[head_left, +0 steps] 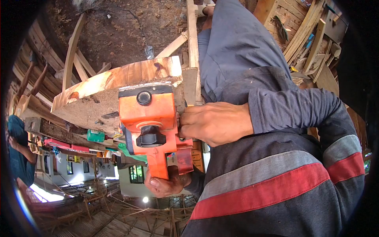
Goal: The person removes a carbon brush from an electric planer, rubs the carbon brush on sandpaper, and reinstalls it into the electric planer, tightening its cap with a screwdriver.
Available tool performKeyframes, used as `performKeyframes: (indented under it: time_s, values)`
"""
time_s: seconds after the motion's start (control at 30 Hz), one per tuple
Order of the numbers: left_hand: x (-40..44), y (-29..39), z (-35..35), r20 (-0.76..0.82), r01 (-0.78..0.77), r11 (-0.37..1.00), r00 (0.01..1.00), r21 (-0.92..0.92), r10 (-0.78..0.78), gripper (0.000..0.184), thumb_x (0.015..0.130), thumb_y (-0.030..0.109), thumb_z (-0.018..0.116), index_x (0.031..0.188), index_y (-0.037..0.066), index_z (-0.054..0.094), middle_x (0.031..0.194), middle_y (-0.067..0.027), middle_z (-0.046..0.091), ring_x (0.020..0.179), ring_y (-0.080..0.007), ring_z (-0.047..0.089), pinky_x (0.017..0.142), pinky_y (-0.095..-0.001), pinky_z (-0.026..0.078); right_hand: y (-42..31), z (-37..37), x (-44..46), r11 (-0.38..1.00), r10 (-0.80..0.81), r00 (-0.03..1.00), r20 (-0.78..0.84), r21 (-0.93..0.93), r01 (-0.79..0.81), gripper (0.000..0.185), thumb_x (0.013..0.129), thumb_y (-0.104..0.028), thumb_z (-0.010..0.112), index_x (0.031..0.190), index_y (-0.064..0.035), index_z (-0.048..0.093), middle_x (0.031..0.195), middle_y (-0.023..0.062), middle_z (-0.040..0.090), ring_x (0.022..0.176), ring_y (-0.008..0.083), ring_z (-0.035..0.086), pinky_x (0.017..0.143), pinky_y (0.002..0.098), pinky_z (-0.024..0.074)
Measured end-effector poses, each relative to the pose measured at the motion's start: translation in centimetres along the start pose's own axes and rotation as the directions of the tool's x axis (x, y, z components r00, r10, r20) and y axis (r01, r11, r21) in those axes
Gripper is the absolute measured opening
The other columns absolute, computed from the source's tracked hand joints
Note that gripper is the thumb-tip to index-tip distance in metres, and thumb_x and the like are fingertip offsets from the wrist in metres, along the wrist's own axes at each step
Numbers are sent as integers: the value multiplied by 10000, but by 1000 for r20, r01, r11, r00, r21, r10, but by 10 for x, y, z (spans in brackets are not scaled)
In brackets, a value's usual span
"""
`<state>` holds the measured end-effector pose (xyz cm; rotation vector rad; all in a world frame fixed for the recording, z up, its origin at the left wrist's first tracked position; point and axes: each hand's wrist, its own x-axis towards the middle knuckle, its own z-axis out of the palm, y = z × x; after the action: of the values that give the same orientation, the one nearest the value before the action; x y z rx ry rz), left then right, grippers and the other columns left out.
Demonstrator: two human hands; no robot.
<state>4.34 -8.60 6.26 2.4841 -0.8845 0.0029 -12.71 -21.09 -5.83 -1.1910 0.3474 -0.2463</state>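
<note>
An orange electric hand planer (148, 112) with a black knob lies against a thick, curved slab of wood (90, 106). The slab has one pale edge and a rough grey-brown face. My left hand (167, 183) is wrapped round the orange end of the planer farthest from the slab, its arm partly behind my torso. With bent fingers, my right hand (215, 122) is closed at the planer's side; the fingertips are hidden against the tool. A dark red part (184, 160) of the planer sits between my hands.
Upright and slanting timbers (191, 43) stand beside the slab over a debris-covered floor (118, 35). A green bottle (96, 135) is behind it. Wood pieces (316, 51) lie at upper right. Another person (17, 146) in a teal shirt is at the far left.
</note>
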Motion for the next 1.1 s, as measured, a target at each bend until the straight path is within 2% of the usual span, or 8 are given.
performKeyframes:
  time_s: [0.03,0.13,0.73,0.83,1.0,1.07,1.1]
  values:
    - [0,0,0,1,1,1000,1000,0,-1,427,953,339,559,920,-79,638,705,-184,627,577,-258,605,495,-339,484,-1,-1,1,999,30,999,42,-19,-29,306,791,-63,647,1089,4,623,1044,175,592,1010,361,602,844,420,539]
    - [-1,-1,0,3,7,1000,1000,-6,-7,425,954,337,557,929,-79,640,709,-182,625,582,-256,602,501,-340,480,-2,-1,2,997,-9,1000,24,-80,11,310,801,-77,645,1101,-3,621,1041,170,592,1021,354,601,838,419,541]
    - [-4,1,0,18,61,998,998,-31,-60,417,963,323,547,984,-81,647,730,-167,615,612,-249,583,533,-348,457,-4,0,3,983,-83,996,8,-161,84,261,819,-118,619,1052,1,610,989,138,592,970,322,613,799,414,542]
    - [-6,-1,-1,23,85,995,996,-42,-84,416,964,320,545,993,-81,648,733,-165,613,617,-247,580,538,-350,453,-7,-3,4,970,-80,993,87,-221,98,258,819,-130,618,1048,-8,618,978,130,585,960,313,613,772,418,545]
    - [-6,3,-4,68,177,983,983,-47,-173,415,967,316,542,1009,-82,650,739,-161,611,626,-245,575,547,-352,447,-7,-5,3,964,-110,989,94,-234,130,268,825,-151,619,1059,-23,644,973,130,583,940,309,617,752,420,544]
    - [-2,16,16,1,157,982,987,-105,-158,374,941,283,559,893,-81,625,714,-162,614,622,-238,573,557,-348,452,-5,-5,3,957,-125,988,95,-250,146,275,829,-154,619,1071,-26,654,984,133,590,939,309,621,752,419,544]
    - [0,22,24,-48,141,978,987,-151,-150,360,916,250,576,777,-81,600,688,-162,616,618,-232,571,566,-344,457,-6,-3,2,963,-134,990,47,-231,141,286,833,-158,625,1085,-26,658,998,137,597,934,311,625,749,420,544]
